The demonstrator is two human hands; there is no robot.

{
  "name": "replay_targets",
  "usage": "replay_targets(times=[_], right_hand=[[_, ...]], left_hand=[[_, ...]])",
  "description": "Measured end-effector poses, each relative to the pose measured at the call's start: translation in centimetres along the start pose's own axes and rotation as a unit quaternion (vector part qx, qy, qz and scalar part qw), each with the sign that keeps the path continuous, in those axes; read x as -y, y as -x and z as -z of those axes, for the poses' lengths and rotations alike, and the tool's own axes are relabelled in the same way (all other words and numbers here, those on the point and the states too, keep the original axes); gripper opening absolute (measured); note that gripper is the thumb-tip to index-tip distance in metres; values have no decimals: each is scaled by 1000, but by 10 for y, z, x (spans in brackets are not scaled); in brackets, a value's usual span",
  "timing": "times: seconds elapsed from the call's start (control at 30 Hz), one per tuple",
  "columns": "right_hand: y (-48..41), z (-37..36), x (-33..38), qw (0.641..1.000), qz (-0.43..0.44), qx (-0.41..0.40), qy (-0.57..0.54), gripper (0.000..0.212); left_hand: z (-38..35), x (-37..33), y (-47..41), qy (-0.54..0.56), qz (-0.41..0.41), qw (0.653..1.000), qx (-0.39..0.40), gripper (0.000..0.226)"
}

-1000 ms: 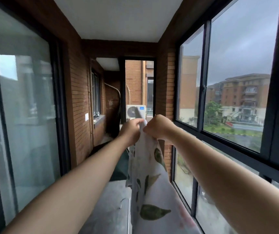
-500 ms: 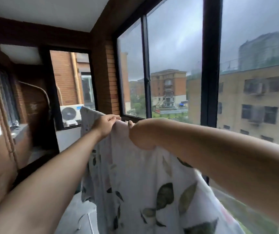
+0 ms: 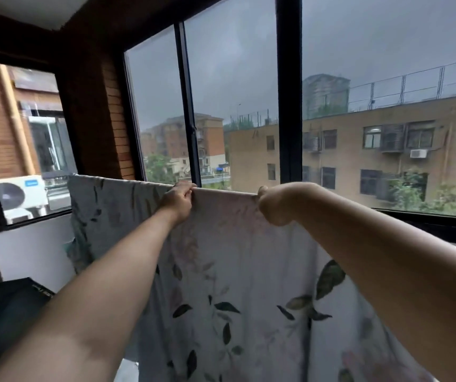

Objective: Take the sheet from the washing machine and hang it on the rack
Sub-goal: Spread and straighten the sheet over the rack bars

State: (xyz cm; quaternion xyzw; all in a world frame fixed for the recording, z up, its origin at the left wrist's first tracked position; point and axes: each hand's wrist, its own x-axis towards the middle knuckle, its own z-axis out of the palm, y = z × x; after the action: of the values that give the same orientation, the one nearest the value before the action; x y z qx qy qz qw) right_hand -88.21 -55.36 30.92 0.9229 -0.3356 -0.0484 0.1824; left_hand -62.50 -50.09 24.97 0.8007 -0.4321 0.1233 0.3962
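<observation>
A white sheet (image 3: 235, 271) printed with green leaves hangs spread in front of me, its top edge stretched level at about window-sill height. My left hand (image 3: 178, 201) pinches that top edge near the middle. My right hand (image 3: 272, 205) grips the same edge a short way to the right, fist closed over the cloth. The sheet's left part runs on past my left hand to a corner at the far left. No rack and no washing machine can be seen; whatever is behind the sheet is hidden.
Tall black-framed windows (image 3: 288, 106) stand close behind the sheet, with apartment buildings outside. A brick pillar (image 3: 116, 128) is at the left. An outdoor air-conditioner unit (image 3: 20, 197) shows through a side window. A dark object (image 3: 6, 307) sits low at the left.
My view has turned right toward the windows. My hands have drawn apart along the sheet's top edge, and the bunched cloth now spreads wide and taut.
</observation>
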Motion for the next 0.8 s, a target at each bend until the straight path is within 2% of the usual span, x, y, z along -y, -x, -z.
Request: replay_targets(times=[0.03, 0.1, 0.13, 0.2, 0.3, 0.37, 0.47, 0.57, 0.67, 0.8], right_hand=[[-8, 6, 9, 1000, -16, 21, 5, 46], [-24, 10, 18, 996, -49, 76, -9, 69], [-29, 15, 31, 994, -69, 89, -11, 72], [-24, 36, 57, 995, -86, 27, -43, 55], [-53, 53, 98, 981, -71, -117, -135, 37], [-77, 58, 120, 965, -50, -151, -206, 35], [-112, 69, 139, 917, -45, -212, -336, 32], [-138, 72, 148, 891, -55, -235, -386, 30], [-161, 74, 166, 902, -37, -213, -374, 27], [-183, 79, 198, 921, -18, -204, -332, 27]], left_hand=[[6, 4, 0, -8, -1, 1000, 11, 36], [11, 8, -4, -20, -6, 1000, 18, 37], [14, 11, -6, -25, -12, 999, 21, 37], [19, 15, -9, -42, -40, 998, 21, 36], [27, 22, -12, -42, -84, 995, 15, 25], [32, 24, -15, 11, -81, 996, 26, 20], [42, 39, -28, 143, -54, 988, 36, 24], [50, 68, -43, 156, -33, 987, 7, 35], [58, 111, -65, 54, -29, 998, -25, 37], [72, 165, -90, 29, 13, 998, -46, 39]])
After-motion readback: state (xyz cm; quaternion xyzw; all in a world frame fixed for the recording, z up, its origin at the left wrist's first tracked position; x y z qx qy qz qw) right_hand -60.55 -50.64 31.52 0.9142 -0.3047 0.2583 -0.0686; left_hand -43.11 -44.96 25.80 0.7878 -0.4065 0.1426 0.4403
